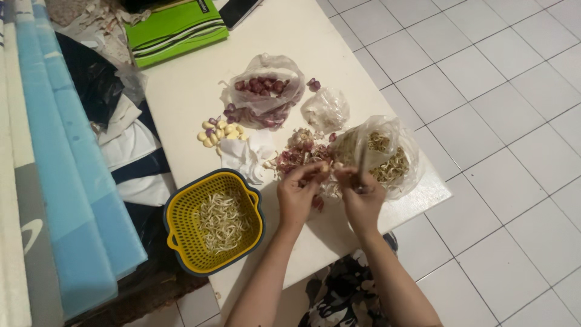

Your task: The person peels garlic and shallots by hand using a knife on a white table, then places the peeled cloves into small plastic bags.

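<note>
My left hand [301, 192] and my right hand [361, 197] meet over the near edge of a low white table [187, 91]. The left hand's fingers pinch a small pale piece, which looks like a bean sprout or a clove. The right hand grips a thin knife [362, 165] that points up toward a clear bag of bean sprouts [382, 154]. Just beyond the hands lies a heap of purple shallot skins [298, 152].
A yellow colander with a dark rim [213, 221] holds bean sprouts at the table's left edge. Peeled garlic cloves [219, 133], a bag of shallots [261, 92] and a crumpled empty bag [325, 110] lie farther back. A green box [175, 30] sits at the far end. White floor tiles [496, 109] lie right.
</note>
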